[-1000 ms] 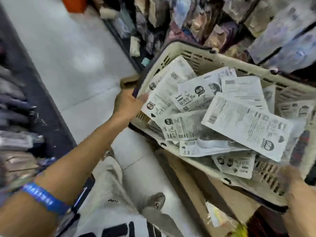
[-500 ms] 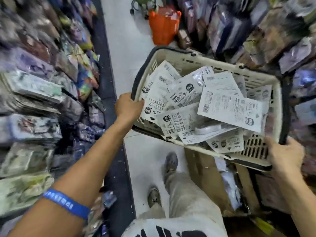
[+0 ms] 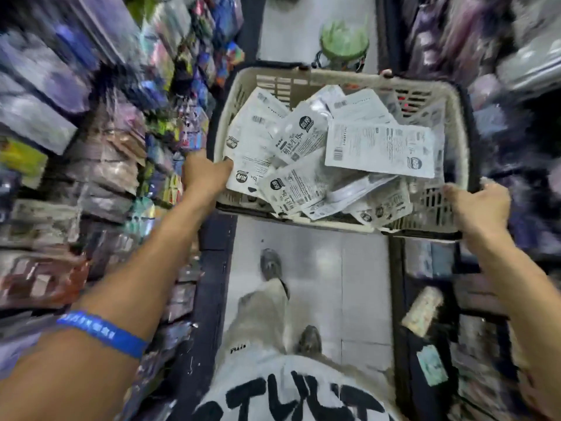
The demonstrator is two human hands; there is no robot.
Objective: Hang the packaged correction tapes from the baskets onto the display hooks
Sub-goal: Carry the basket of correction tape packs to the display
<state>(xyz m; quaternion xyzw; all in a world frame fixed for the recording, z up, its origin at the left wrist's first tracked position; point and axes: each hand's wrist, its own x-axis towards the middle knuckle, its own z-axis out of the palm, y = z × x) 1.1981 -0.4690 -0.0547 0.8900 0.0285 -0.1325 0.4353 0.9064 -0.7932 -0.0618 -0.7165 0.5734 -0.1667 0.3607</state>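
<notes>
We see a beige plastic shopping basket (image 3: 455, 141) held out in front of the person above the pale tiled floor (image 3: 334, 268) of a narrow shop aisle. The left hand (image 3: 206, 174) grips the basket's left rim, fingers curled over the edge, and a blue wristband (image 3: 103, 332) sits on that forearm. The right hand (image 3: 476, 208) grips the near right corner of the rim, thumb on top. Inside the basket lies a loose heap of packaged correction tapes (image 3: 318, 159), white printed packs overlapping at all angles, several poking over the near rim. Blurred shelves of packaged goods (image 3: 91, 147) line the aisle on both sides, and a green stool (image 3: 344, 44) stands on the floor beyond the basket.
</notes>
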